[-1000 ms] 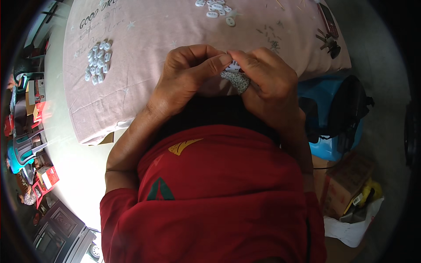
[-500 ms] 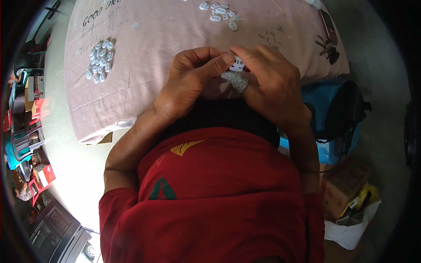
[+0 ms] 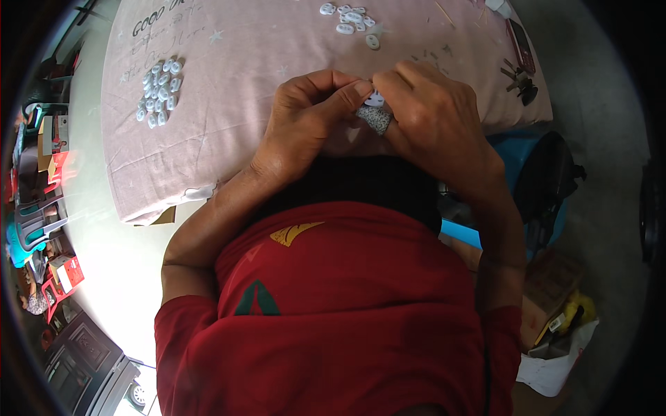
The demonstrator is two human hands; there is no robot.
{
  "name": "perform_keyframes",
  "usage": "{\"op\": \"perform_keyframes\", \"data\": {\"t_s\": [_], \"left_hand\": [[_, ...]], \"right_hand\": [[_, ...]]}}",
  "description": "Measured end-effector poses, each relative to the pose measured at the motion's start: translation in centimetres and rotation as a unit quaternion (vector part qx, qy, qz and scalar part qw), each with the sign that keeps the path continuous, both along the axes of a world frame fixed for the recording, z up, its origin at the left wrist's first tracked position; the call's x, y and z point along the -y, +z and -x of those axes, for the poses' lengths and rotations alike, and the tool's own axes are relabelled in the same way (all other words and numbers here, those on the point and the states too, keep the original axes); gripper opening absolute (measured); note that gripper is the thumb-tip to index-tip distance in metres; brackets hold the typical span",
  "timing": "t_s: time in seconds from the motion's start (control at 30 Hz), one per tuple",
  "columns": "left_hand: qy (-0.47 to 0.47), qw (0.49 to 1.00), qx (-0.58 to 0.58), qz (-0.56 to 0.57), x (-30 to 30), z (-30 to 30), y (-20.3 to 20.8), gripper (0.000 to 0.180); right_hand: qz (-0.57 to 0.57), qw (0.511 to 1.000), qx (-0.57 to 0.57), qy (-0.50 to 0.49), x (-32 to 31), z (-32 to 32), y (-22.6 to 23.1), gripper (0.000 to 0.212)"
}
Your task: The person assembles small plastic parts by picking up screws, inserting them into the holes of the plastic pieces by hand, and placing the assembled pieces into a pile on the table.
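In front of my body, above the near edge of the table, both hands meet around a small white plastic piece (image 3: 374,100) with dark slots. My left hand (image 3: 298,121) pinches it between thumb and forefinger. From the other side my right hand (image 3: 437,118) closes on it, its fingers bent and partly hiding it. A grey speckled wrap (image 3: 375,120) covers one finger of the right hand, just below the piece. Similar white oval pieces (image 3: 163,94) lie grouped on the left of the table. Another loose group (image 3: 345,28) sits beyond my hands, with one single piece (image 3: 373,42) nearer.
A pink printed cloth (image 3: 229,104) covers the table. Small dark bits (image 3: 433,57) lie beyond my right hand. At the right edge are keys (image 3: 517,78) and a red-edged phone (image 3: 520,43). Below stand a blue container (image 3: 510,152) and a cardboard box (image 3: 548,281).
My right hand has rolled over the white piece, hiding more of it, and its forearm has swung outward to the right. The left hand keeps its pinch in nearly the same place.
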State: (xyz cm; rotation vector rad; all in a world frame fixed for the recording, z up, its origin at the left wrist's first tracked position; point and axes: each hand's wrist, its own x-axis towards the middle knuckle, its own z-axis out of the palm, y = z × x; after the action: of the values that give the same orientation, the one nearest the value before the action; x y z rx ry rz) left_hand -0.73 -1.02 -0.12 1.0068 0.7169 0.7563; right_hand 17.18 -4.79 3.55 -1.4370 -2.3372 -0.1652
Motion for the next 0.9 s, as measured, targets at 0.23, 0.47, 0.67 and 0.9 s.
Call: {"op": "perform_keyframes", "data": {"t_s": [0.23,0.47,0.67,0.9], "left_hand": [[0.017,1.0,0.013,-0.003,0.1,-0.3,-0.2,0.019],[0.026,0.999,0.017,0.009,0.1,-0.2,-0.5,0.018],[0.03,0.999,0.038,0.016,0.2,-0.3,-0.9,0.017],[0.053,0.998,0.025,0.023,0.6,-0.6,-0.8,0.014]], "right_hand": [[0.018,1.0,0.011,0.013,-0.3,0.0,0.7,0.021],[0.041,0.999,0.016,0.023,-0.7,0.3,0.8,0.014],[0.039,0.998,0.008,0.045,-1.1,0.1,0.2,0.011],[0.045,0.997,-0.013,0.064,-1.5,-0.1,0.2,0.011]]}}
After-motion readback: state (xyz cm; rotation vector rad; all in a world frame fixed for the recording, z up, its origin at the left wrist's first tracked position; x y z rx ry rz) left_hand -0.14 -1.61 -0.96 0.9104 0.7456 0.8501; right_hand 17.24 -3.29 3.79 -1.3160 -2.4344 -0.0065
